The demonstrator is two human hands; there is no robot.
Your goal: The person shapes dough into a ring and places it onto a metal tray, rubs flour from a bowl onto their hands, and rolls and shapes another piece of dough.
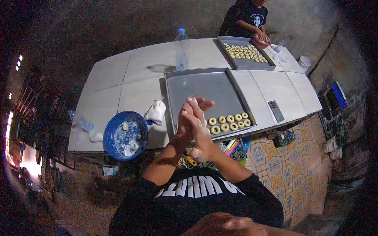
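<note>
My left hand (184,125) and my right hand (202,137) are pressed palm to palm above the near edge of a grey metal tray (204,84). Their fingers point away from me, stretched fairly straight, with whitish smears on them. Whatever lies between the palms, if anything, is hidden. Just right of my hands, several pale dough rings (224,127) lie in rows along the tray's near side. Left of the tray are a knotted white plastic bag (156,112) and a blue basin (108,133) holding white flour and a small dough lump (125,126).
Behind the tray stands a clear bottle (182,51) with a blue cap. Farther right, a person (246,19) works at a second tray (252,66) of dough rings. A dark phone-like slab (276,111) lies on the white tiled table (106,74). A skin-coloured shape at the lower edge is unclear.
</note>
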